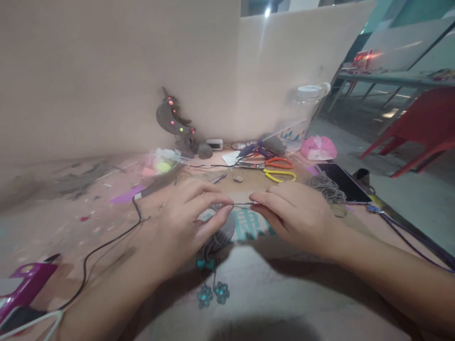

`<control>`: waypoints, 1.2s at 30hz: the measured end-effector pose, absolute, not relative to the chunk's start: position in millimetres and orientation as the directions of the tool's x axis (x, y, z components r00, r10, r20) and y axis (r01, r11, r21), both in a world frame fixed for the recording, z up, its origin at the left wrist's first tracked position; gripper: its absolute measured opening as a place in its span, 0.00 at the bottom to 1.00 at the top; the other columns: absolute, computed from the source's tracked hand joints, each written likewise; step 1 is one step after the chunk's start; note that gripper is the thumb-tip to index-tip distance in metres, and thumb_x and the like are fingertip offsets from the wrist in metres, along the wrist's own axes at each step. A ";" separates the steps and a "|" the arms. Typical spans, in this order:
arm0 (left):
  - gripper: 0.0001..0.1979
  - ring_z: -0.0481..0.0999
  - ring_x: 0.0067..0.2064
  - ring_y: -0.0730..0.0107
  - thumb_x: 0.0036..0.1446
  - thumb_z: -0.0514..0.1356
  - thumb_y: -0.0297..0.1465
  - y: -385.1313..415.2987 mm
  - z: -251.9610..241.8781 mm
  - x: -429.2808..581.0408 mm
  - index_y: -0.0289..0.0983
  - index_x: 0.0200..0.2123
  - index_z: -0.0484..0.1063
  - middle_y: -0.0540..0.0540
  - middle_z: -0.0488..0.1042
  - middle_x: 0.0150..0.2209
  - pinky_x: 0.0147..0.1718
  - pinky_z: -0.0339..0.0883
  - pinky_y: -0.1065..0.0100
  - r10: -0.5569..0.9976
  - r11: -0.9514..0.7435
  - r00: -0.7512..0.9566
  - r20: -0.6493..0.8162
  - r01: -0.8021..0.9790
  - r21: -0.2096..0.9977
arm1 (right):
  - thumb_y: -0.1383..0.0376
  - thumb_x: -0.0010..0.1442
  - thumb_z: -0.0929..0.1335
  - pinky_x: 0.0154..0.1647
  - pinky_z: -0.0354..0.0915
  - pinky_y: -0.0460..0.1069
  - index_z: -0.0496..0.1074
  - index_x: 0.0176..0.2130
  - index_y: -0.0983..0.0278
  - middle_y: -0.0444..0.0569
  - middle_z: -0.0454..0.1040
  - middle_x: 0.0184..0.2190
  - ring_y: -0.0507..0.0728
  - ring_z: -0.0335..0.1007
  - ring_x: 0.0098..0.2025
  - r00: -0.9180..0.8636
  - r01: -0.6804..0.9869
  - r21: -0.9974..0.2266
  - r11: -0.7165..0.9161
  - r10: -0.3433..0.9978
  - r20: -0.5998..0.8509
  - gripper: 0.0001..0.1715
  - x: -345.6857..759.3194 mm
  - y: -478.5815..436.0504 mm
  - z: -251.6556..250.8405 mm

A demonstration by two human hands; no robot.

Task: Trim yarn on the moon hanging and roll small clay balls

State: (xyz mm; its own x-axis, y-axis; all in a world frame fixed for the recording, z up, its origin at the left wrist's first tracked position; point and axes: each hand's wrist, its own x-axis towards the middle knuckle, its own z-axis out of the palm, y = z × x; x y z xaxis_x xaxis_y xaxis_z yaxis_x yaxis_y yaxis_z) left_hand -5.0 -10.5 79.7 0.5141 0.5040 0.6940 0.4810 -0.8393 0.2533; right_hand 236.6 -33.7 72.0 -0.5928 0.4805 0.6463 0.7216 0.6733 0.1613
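There are two hands (pixel 186 208), two flower charms (pixel 222 292), one bottle (pixel 298 121), one crescent ornament (pixel 164 118) and one pink packet (pixel 319 149).

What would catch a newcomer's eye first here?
Probably the left hand and right hand, pinching a thin dark piece between them near the centre. Beyond them, the dotted crescent ornament stands left of centre, and a vivid pink bundle sits at right beside the clear bottle.
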 end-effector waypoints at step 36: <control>0.17 0.75 0.40 0.69 0.52 0.67 0.18 -6.3 81.5 -14.9 0.39 0.43 0.75 0.49 0.76 0.37 0.42 0.70 0.64 0.280 -0.939 0.550 0.787 0.326 0.107 | 0.74 0.65 0.66 0.34 0.61 0.52 0.71 0.48 0.68 0.51 0.76 0.30 0.57 0.65 0.32 -0.649 0.610 0.288 0.738 0.257 0.716 0.12 247.3 -33.4 75.2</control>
State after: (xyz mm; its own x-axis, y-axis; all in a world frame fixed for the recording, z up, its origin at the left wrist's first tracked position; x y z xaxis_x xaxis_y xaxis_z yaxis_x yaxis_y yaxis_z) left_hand -14.9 -6.3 81.5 0.5502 0.2803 0.7866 0.3260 -0.9393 0.1066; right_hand 247.3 -33.4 75.2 -0.6488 0.2572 0.7162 0.6104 0.7379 0.2879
